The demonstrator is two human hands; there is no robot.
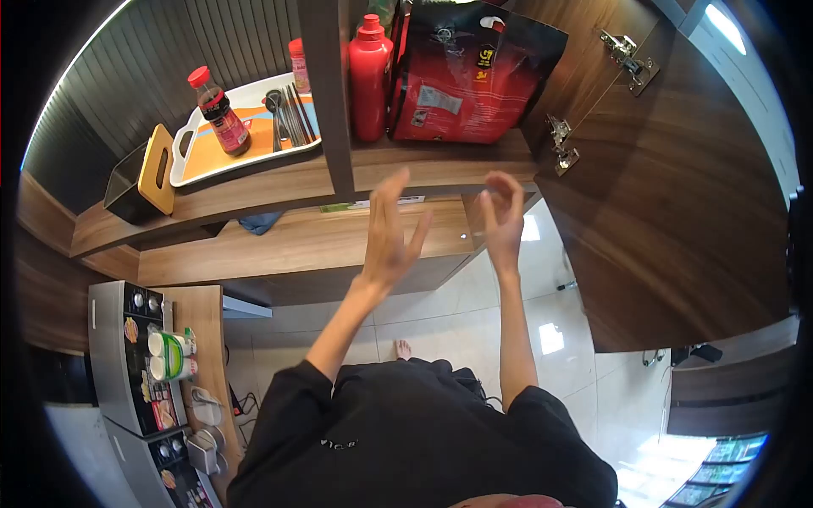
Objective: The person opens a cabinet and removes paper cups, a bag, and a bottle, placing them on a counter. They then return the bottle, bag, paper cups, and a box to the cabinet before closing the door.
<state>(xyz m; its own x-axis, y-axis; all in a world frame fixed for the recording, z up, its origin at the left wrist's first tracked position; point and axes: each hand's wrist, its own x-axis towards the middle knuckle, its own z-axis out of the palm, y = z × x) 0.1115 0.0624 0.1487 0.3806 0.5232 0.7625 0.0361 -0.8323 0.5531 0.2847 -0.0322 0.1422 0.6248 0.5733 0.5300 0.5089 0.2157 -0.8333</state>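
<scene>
Both my hands are raised in front of the wooden shelf [440, 172], with nothing visible in them. My left hand [389, 237] has its fingers spread, a little below the red bottle [369, 85]. To its right, my right hand [503, 216] is slightly blurred, its fingers curved but apart. Above it stands a large red and black bag [470, 80] on the shelf, beside the red bottle. Neither hand touches the bag or the bottle.
An open cabinet door [669, 186] stands at the right. At the upper left, a white tray [179, 173] holds a sauce bottle [222, 118] and cutlery [288, 118], beside a black box [127, 184]. White containers [169, 356] are at lower left.
</scene>
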